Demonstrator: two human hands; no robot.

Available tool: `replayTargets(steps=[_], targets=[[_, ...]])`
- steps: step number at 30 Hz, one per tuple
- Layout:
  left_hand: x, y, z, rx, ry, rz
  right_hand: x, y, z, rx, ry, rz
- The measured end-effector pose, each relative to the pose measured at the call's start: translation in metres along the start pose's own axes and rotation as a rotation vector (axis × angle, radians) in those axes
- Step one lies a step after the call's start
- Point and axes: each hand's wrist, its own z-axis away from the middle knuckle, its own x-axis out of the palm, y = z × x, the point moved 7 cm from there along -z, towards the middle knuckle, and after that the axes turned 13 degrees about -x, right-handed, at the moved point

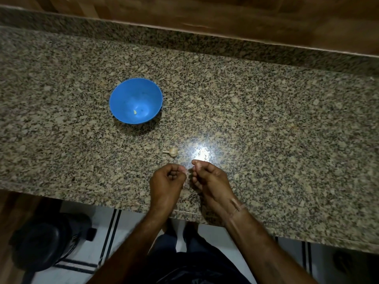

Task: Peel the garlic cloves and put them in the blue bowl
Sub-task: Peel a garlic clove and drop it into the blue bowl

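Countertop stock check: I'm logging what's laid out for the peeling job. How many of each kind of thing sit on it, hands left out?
Blue bowl: 1
Peeled garlic clove, in the bowl: 1
Garlic bulb, on the granite countertop: 1
Total: 3

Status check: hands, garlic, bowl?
Left hand and right hand pinched together, contents unclear. Garlic piece on counter. Blue bowl holds one pale bit. Nothing blocking.
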Motion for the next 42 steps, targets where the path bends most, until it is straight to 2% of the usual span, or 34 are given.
replayTargets(steps=[6,10,14,18,26,30,34,36,39,42], targets=[[0.0,0.024,0.001,0.136,-0.062,0.026,0.002,-0.012,0.002,-0.168,-0.067,0.154],[0.0,0.031,0.001,0.225,-0.048,-0.078,0.0,-0.023,0.002,-0.27,-0.11,0.26],[-0.001,0.038,0.004,0.31,-0.013,-0.166,0.001,-0.036,0.001,-0.435,-0.141,0.475],[0.0,0.041,0.007,0.336,0.013,-0.225,0.002,-0.043,0.004,-0.524,-0.139,0.61],[0.003,0.041,0.006,0.312,0.052,-0.239,0.002,-0.046,0.006,-0.607,-0.129,0.73],[0.005,0.039,0.005,0.314,0.045,-0.225,-0.001,-0.043,0.002,-0.542,-0.152,0.708],[0.008,0.033,0.003,0.28,0.002,-0.219,-0.003,-0.027,-0.004,-0.208,-0.156,0.321],[0.01,0.024,0.0,0.244,-0.008,-0.253,-0.005,-0.021,-0.006,-0.097,-0.134,0.214],[0.008,0.011,-0.005,0.182,0.026,-0.292,-0.008,-0.019,-0.009,-0.072,-0.113,0.201],[0.008,0.019,0.0,0.234,-0.001,-0.19,-0.011,-0.022,-0.011,-0.153,-0.142,0.327]])
